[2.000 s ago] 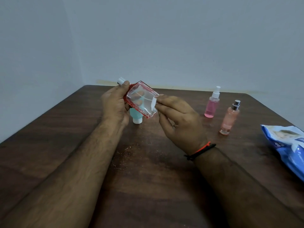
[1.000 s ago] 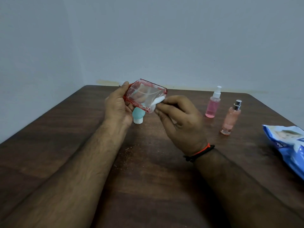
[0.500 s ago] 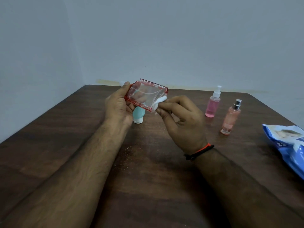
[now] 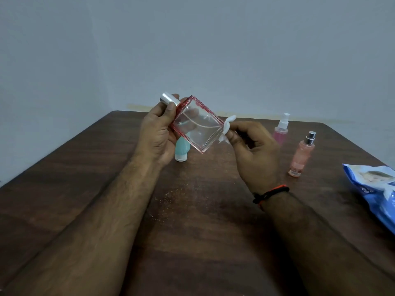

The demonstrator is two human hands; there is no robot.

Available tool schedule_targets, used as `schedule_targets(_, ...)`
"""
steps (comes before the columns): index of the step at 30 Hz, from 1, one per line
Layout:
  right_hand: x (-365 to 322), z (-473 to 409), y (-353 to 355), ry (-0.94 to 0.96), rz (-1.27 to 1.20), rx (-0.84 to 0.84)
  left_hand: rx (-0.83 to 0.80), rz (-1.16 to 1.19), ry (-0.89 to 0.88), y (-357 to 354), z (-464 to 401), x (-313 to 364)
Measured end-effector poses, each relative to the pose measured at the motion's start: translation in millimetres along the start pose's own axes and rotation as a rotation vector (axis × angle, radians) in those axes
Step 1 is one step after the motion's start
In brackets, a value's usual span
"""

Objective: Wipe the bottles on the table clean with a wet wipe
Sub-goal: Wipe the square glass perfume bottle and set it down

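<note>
My left hand [image 4: 157, 133] grips a flat, clear perfume bottle with red edges [image 4: 195, 124] by its neck end, silver cap [image 4: 167, 98] up and to the left, lifted above the table. My right hand [image 4: 254, 150] pinches a small white wet wipe [image 4: 227, 129] against the bottle's right edge. Behind the held bottle a teal bottle [image 4: 182, 151] stands cap down on the table, partly hidden. A pink spray bottle with a white top [image 4: 281, 130] and a peach spray bottle with a silver top [image 4: 300, 157] stand to the right.
The dark wooden table [image 4: 192, 231] reaches the grey walls behind and to the left. A blue and white wet wipe pack [image 4: 374, 189] lies at the right edge. Small pale crumbs [image 4: 164, 201] dot the middle of the table.
My left hand has tipped the clear bottle so its broad face is toward me and the silver cap shows. The wipe has moved from the lower corner up along the right edge.
</note>
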State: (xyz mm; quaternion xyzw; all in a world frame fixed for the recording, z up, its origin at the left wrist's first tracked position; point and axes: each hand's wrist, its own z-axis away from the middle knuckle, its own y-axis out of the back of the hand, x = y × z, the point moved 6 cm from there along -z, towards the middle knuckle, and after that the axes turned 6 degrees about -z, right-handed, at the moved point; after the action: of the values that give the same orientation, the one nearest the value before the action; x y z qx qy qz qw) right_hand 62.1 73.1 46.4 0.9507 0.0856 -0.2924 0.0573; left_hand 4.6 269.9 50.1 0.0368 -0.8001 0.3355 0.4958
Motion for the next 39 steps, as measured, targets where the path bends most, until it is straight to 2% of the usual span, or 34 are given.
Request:
schedule_targets(5, 3.4, 0.8, -1.1, -0.030, 0.027, -0.020, -0.104, 0.029, -0.006, -9.1, 3.9, 2.9)
schedule_targets(11, 5.5, -0.3, 2.0, -0.042, 0.064, -0.012, -0.208, -0.092, -0.074, -17.3, 11.1, 5.8)
schedule_targets(18, -2.4, 0.8, -3.1, -0.008, 0.034, -0.040, -0.307, -0.429, -0.114, -27.5, 20.4, -4.6)
schedule_targets(22, -5.0, -1.3, 0.4, 0.016, 0.015, -0.034, -0.359, -0.508, -0.106, -30.3, 22.3, -12.0)
schedule_targets(28, 5.2, 1.6, -1.9, -0.041, 0.018, -0.058, -0.243, -0.414, -0.116, -26.3, 20.5, -9.3)
schedule_targets(32, 16.5, 4.4, -4.3, -0.094, 0.153, -0.113, -0.103, -0.370, -0.144, -19.8, 17.3, -6.1)
schedule_targets(36, 19.6, 7.0, -7.8, -0.139, 0.199, -0.134, 0.001, -0.454, -0.167, -19.7, 19.8, -8.4)
schedule_targets(39, 14.4, 5.8, -7.4, -0.110, 0.198, -0.111, -0.036, -0.577, -0.186, -24.9, 23.4, -10.8)
